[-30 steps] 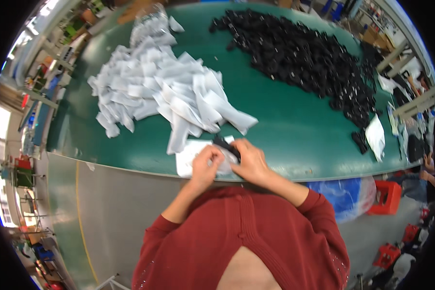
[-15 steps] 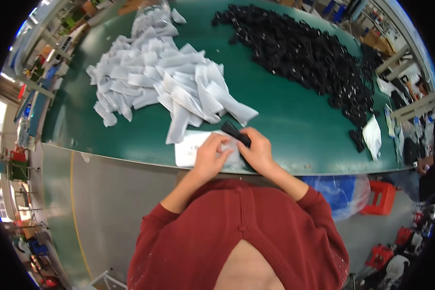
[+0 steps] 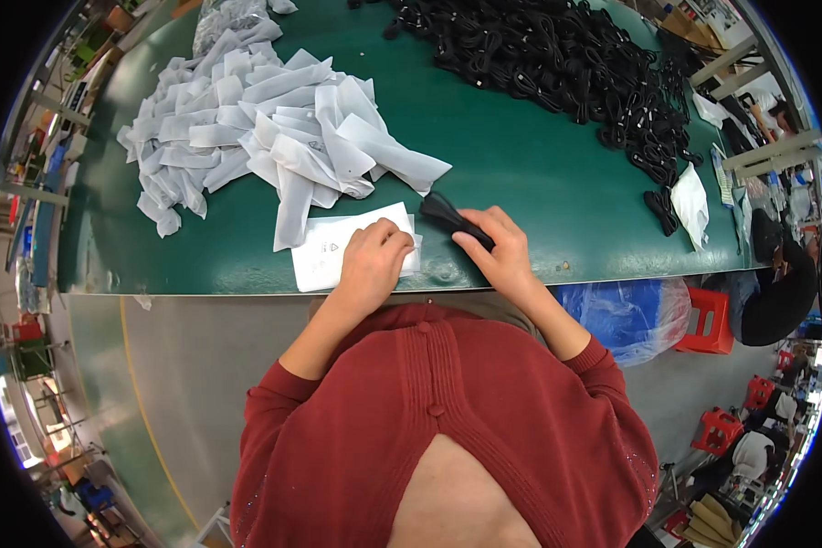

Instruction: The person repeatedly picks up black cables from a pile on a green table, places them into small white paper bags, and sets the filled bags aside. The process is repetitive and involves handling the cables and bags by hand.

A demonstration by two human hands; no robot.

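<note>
My right hand [image 3: 505, 253] is closed round a coiled black cable bundle [image 3: 445, 214], held just above the table near its front edge. One end of the bundle points up and left, out past my fingers. My left hand [image 3: 373, 263] rests on a stack of flat whitish plastic bags [image 3: 323, 256], its fingers curled and pressed together at the right edge of the top bag. The fingertips are partly hidden. A small gap separates the cable bundle from the bags.
A heap of filled frosted bags [image 3: 237, 119] spreads over the green table [image 3: 411, 114] at the left. Many coiled black cables [image 3: 539, 68] lie at the far right, near a white bag [image 3: 690, 206]. A red stool [image 3: 706, 321] stands below the table edge.
My hands have moved apart; the right hand with the cable bundle is now off the bags. More of the bag stack shows. The whole view has shifted.
</note>
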